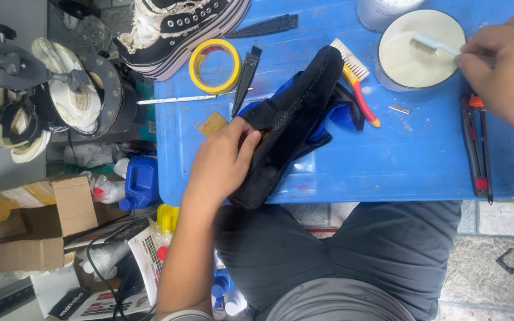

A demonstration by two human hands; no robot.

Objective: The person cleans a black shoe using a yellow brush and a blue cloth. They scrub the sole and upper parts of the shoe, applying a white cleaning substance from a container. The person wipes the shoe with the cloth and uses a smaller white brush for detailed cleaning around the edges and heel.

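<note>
My left hand (224,159) grips a black suede shoe (295,122) with fingers inside its opening, holding it tilted over a blue cloth (341,114) on the blue table (400,154). My right hand (504,68) holds a small light-blue brush (432,44) whose bristles dip into a round white tub of white paste (414,50) at the table's far right.
A yellow tape roll (214,64), a red-and-yellow brush (355,80), black shoe horns (245,86), a small blade (400,109) and red-handled pliers (476,145) lie on the table. A black canvas sneaker (179,30) sits at the far left corner. Bottles, a cardboard box (37,223) and a machine stand left.
</note>
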